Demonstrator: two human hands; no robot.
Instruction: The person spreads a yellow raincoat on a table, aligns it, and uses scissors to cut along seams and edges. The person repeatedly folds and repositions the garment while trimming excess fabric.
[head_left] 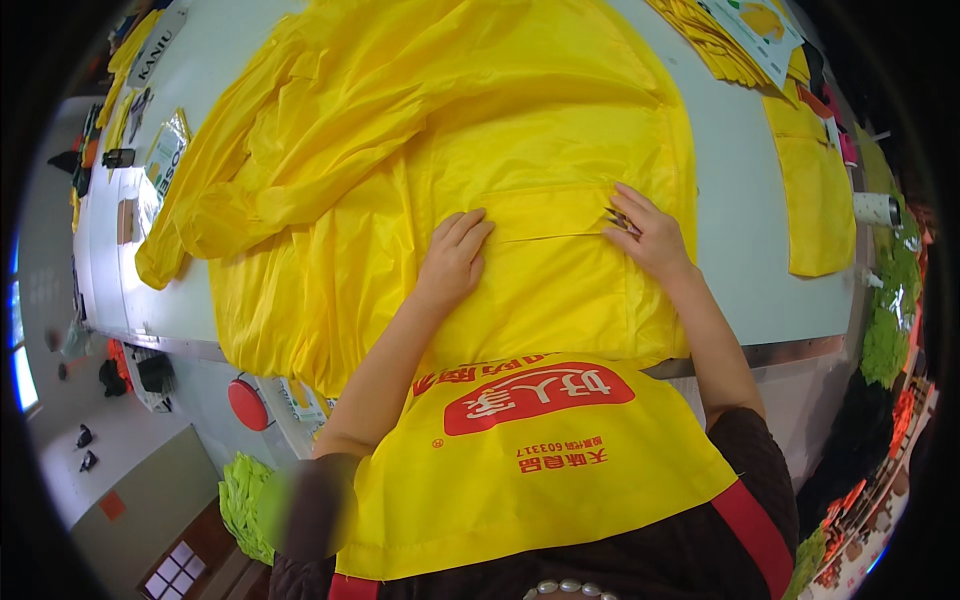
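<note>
A yellow raincoat-like garment (470,120) lies spread across a pale table (745,215), its hem hanging over the near edge. My left hand (455,255) rests flat on the garment beside a pocket flap (545,212), fingers together. My right hand (648,232) presses at the flap's right end and holds a small pair of metal snips (618,221), tips pointing left along the flap's edge. A long sleeve (260,175) trails off to the left.
A yellow apron with red printing (540,460) covers my front. A yellow fabric piece (815,190) lies at the table's right, stacked yellow packets (730,35) at the far right corner, and printed packets (165,150) at the far left. A red round stool (247,403) stands below.
</note>
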